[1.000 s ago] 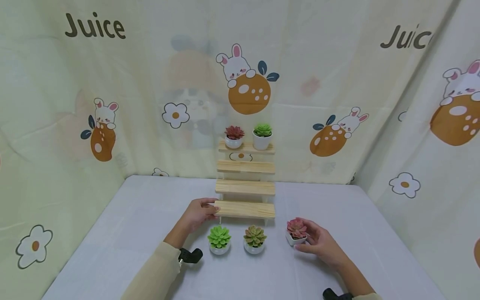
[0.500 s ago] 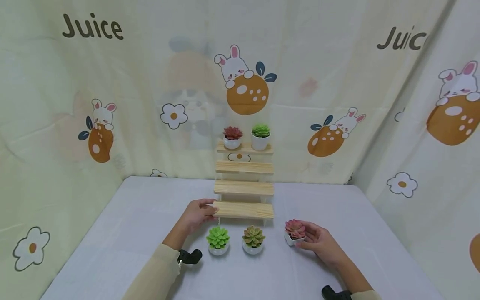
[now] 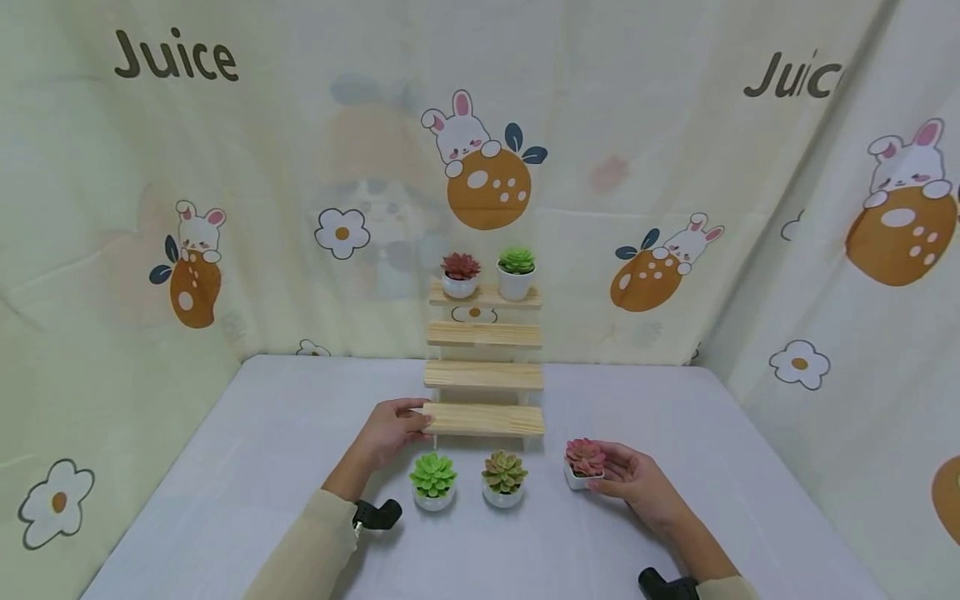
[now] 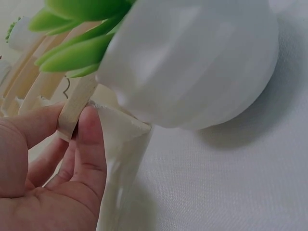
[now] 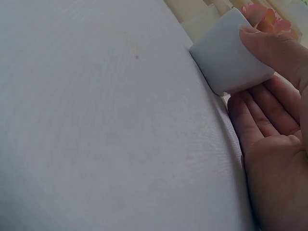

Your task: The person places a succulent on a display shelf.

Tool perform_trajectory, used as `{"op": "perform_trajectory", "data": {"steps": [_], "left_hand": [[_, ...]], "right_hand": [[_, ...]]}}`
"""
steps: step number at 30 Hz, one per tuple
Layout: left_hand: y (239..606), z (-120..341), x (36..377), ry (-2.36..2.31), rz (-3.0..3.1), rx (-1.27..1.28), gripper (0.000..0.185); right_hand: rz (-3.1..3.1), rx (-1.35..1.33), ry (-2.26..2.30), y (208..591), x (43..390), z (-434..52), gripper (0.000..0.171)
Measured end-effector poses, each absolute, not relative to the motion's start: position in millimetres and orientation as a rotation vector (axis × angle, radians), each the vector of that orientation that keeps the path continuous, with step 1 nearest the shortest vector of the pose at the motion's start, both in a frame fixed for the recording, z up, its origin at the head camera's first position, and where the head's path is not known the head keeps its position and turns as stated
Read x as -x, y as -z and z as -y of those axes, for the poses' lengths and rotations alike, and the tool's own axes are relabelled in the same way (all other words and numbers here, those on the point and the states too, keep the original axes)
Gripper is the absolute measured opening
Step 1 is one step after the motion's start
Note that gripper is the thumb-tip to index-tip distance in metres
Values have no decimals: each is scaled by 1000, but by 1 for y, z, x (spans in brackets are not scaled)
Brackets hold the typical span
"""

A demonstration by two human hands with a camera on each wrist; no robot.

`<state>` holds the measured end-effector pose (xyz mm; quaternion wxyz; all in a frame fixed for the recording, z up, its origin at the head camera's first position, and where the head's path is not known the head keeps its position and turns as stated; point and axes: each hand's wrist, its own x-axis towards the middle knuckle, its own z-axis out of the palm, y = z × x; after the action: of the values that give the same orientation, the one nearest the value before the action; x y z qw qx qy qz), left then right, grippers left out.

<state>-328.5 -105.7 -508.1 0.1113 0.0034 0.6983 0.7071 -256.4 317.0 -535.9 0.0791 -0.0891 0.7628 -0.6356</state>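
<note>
the right hand (image 3: 628, 483) pinches the pink succulent pot (image 3: 581, 465); a loose pinch could tip it. the left hand (image 3: 390, 429) grips the wooden stand (image 3: 483, 419), steadying it.

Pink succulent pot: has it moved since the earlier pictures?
No: the pink succulent pot keeps its spot right of the wooden stand; only the camera shifted.

Stand: stepped shelf (image 3: 483, 375) set at the back middle of the table (image 3: 225, 467); two potted plants (image 3: 487, 275) placed side by side on its top step
Front row: two pots (image 3: 468, 482) placed before the lowest step (image 3: 483, 419); third pot (image 3: 583, 464) set to their right
Hands: left hand (image 3: 390, 432) held at the lowest step's left end; right hand (image 3: 633, 483) held against the third pot's right side
</note>
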Motion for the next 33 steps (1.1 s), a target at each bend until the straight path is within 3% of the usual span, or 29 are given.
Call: {"op": "perform_trajectory", "data": {"steps": [33], "left_hand": [[503,105,328,-2054,-2073,22,43]], "right_hand": [[-2393,162,1827,526,254,-304,74]]}}
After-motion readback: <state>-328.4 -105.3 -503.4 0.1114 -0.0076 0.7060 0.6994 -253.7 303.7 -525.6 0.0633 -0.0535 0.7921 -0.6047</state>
